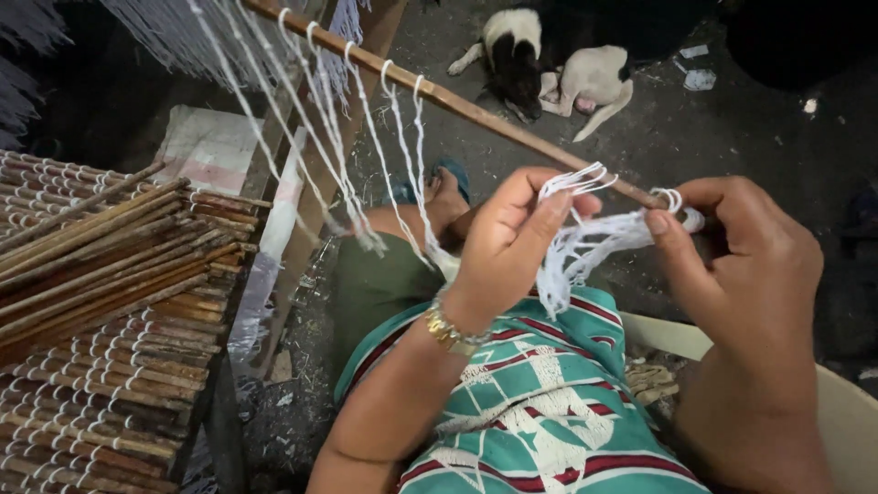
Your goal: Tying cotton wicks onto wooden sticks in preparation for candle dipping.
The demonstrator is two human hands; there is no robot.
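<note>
Dark dirt floor (732, 137): black-and-white dog (549, 64) lying on it, scattered paper scraps (700, 80).

Bare forearms, gold wristwatch (450, 331) on the left wrist, teal garment (540, 402) with red stripes and white patterning

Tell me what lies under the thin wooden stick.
Under the thin wooden stick: hanging white string loops, a sandalled foot, dirt ground. Its right end is hidden behind the right hand.

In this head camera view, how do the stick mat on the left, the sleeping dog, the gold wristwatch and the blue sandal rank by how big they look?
1. Stick mat, by far the largest.
2. Dog, though it lies farther away, so it looks smaller than it is.
3 and 4. Gold wristwatch and blue sandal look about alike; the sandal is partly hidden and farther off.
</note>
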